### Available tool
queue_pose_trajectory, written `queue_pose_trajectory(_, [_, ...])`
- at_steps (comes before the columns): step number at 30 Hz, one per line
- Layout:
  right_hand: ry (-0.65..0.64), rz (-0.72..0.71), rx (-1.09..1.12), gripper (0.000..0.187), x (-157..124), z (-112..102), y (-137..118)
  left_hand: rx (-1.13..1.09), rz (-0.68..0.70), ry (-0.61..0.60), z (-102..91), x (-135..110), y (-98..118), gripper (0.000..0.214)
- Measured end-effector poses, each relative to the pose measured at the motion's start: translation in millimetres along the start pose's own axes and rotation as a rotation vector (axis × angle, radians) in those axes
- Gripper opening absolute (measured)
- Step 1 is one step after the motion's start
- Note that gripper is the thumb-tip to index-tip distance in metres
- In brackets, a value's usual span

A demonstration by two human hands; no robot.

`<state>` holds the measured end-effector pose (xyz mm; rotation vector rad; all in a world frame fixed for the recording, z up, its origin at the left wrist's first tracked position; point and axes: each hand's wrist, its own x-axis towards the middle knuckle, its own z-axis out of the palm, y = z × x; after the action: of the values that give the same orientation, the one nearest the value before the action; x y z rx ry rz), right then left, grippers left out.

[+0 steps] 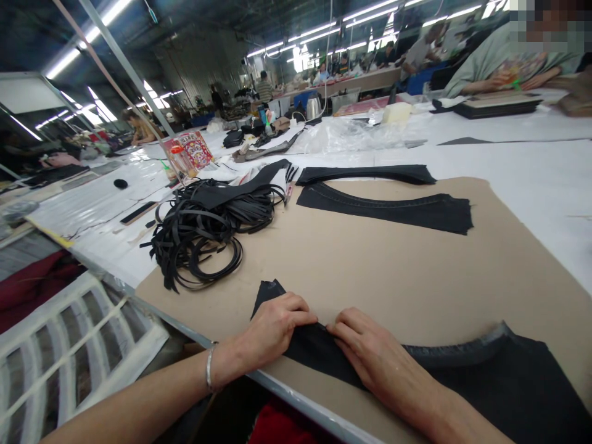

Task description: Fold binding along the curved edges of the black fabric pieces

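A long black fabric piece [518, 382] lies along the near side of a brown sheet [370, 265]. Its curved upper edge carries a shiny, puckered dark strip [462, 356], visible to the right of my hands. My left hand [277, 324] pinches that edge near the piece's left end, thumb and fingers together. Close beside it, my right hand [374, 348] has its fingertips closed on the same edge, and its palm covers part of the fabric. A narrow gap separates the two sets of fingertips.
A tangled heap of black strips [208, 225] lies left of centre. Two similar black pieces [388, 209] rest farther back. The table edge [296, 398] runs close below my hands, beside a white slatted chair [69, 351]. Across the table sits a person in a pale green sleeve [481, 61].
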<state>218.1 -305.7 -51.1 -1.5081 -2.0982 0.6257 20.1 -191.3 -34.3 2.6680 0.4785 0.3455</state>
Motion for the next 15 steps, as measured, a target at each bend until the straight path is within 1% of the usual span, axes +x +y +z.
queue_pose_trajectory(3, [0.000, -0.019, -0.046, 0.020, -2, 1, 1, 0.073, 0.045, -0.023, 3.0, -8, 1, 0.036])
queue_pose_trajectory(6, [0.006, -0.019, -0.033, 0.020, -4, 2, 2, 0.129, 0.086, -0.051, 4.3, -16, 4, 0.040])
queue_pose_trajectory(10, [0.020, -0.007, 0.003, 0.020, -3, 0, 3, 0.139, 0.111, -0.025, 3.8, -24, 6, 0.044])
queue_pose_trajectory(12, [0.017, -0.003, -0.001, 0.020, -2, -1, 2, 0.117, 0.074, 0.008, 2.9, -23, 10, 0.041])
queue_pose_trajectory(15, [0.012, -0.007, -0.026, 0.021, -3, -2, 0, 0.119, -0.040, 0.028, 0.8, -17, 19, 0.043])
